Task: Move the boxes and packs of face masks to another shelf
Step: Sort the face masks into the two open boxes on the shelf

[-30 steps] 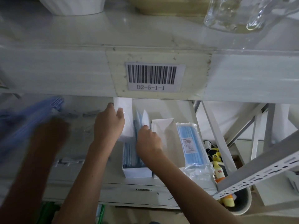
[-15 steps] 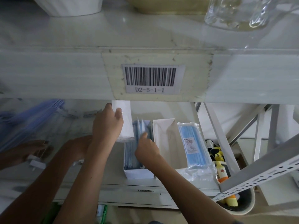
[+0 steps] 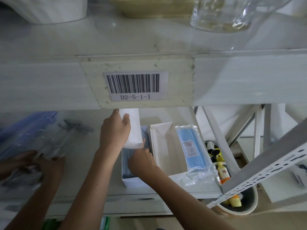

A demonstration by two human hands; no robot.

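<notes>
My left hand (image 3: 114, 130) grips a white stack of face masks (image 3: 133, 130), held upright just under the upper shelf. Below it stands an open white box (image 3: 131, 181) filled with blue masks (image 3: 126, 161). My right hand (image 3: 141, 161) reaches into this box, its fingers curled onto the blue masks. To the right is a second open white box (image 3: 164, 146), its inside looking bare. A sealed clear pack of blue masks (image 3: 191, 146) leans along that box's right side.
The upper shelf's front (image 3: 58, 83) carries a barcode label (image 3: 134, 85), and a glass jug (image 3: 221, 14) stands on top. At the left, two other blurred hands (image 3: 41, 165) handle clear packs. A slotted metal beam (image 3: 265, 166) slants over a bucket of bottles (image 3: 240, 205).
My right hand has sunk lower into the box, and the blue masks that stood up between my hands now lie down inside. The blurred hands at the left have dropped lower.
</notes>
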